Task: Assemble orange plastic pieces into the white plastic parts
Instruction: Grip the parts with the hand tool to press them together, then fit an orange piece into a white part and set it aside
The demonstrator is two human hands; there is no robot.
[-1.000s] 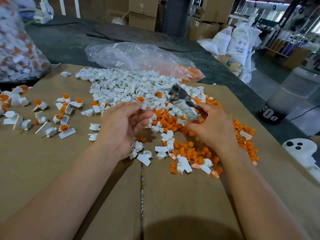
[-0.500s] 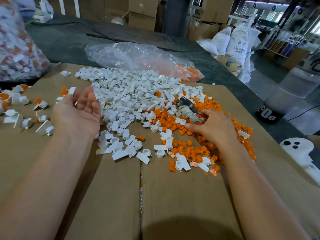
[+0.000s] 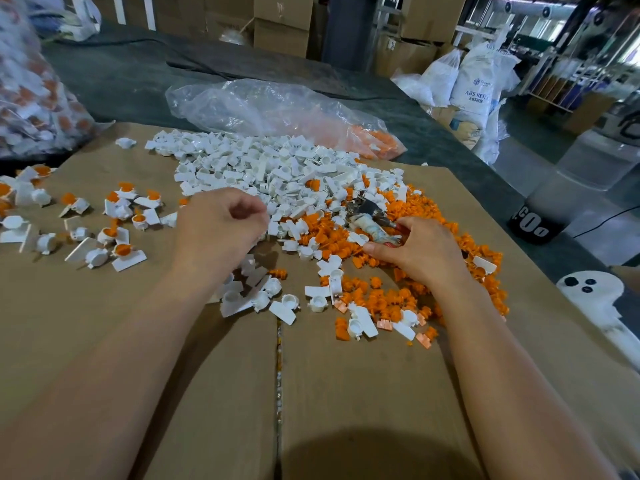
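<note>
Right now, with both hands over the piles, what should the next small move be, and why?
Probably the left hand should pinch one white part from the white pile at its curled fingers; whether it already holds one is hidden. The right hand grips the tool over the orange pieces, so a white part looks like the missing half.

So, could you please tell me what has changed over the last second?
The left hand swung left over the finished pieces, then came back right to the white parts pile, fingers now curled. The right hand lowered the metal tool onto the orange pieces, keeping its grip. The piles stayed put.
</note>
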